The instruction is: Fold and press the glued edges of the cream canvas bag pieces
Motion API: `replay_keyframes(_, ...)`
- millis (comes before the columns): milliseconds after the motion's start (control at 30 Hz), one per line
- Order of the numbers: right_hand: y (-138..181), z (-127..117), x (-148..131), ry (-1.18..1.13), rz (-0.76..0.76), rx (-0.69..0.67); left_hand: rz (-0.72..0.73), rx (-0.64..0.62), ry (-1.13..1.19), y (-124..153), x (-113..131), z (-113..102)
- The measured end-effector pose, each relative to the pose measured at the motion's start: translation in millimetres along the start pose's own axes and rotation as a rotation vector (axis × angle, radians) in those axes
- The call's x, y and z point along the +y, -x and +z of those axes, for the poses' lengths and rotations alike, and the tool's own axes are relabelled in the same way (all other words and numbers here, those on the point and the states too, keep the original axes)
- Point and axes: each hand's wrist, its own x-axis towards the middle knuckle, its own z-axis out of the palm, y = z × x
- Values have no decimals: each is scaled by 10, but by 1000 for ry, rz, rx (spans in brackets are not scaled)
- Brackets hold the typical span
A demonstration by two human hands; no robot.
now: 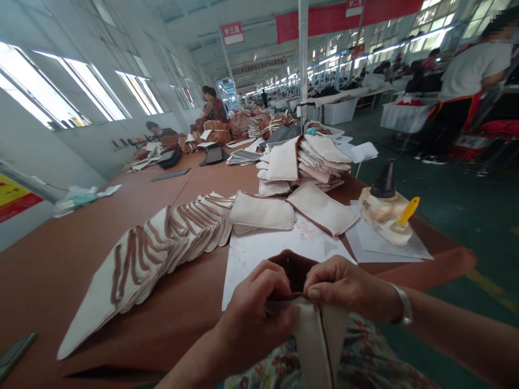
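Both hands are closed on one cream fabric pouch with brown edging (314, 335), held over my lap at the table's near edge. My left hand (259, 302) pinches its brown rim on the left. The thumb and fingers of my right hand (344, 286) grip the same rim close by. Between them the mouth gapes, showing a dark brown inside. Beyond lies a white paper sheet (251, 265), with a flat cream piece (263, 212) and another cream piece (322, 208) at its far edge. Left of the sheet, a fanned row of cream pieces with brown strips (162, 243) overlaps.
At right stands a glue-stained tub (368, 208) with a black cone-shaped object (384, 181) and a yellow-handled brush (407, 210). Stacked cream pieces (324, 156) rise farther back. A phone-like object (16, 354) lies at lower left. Co-workers are in the background.
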Motion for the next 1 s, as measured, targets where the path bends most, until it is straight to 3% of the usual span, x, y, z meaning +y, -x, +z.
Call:
replay_keyframes(100, 10, 50, 34, -65, 3, 31, 194, 25, -179, 33, -21, 15)
replay_keyframes(367, 15, 117, 36, -79, 40, 72, 326, 14, -591, 55, 23, 104)
replay_keyframes(567, -1, 146, 25, -69, 65, 89, 317, -9, -683, 85, -56, 224)
replay_keyframes(767, 11, 124, 43, -132, 49, 27, 284, -120, -664, 86, -87, 226)
replay_keyframes(1000, -22, 13, 5, -15, 17, -7, 495, -151, -843, 126, -76, 133)
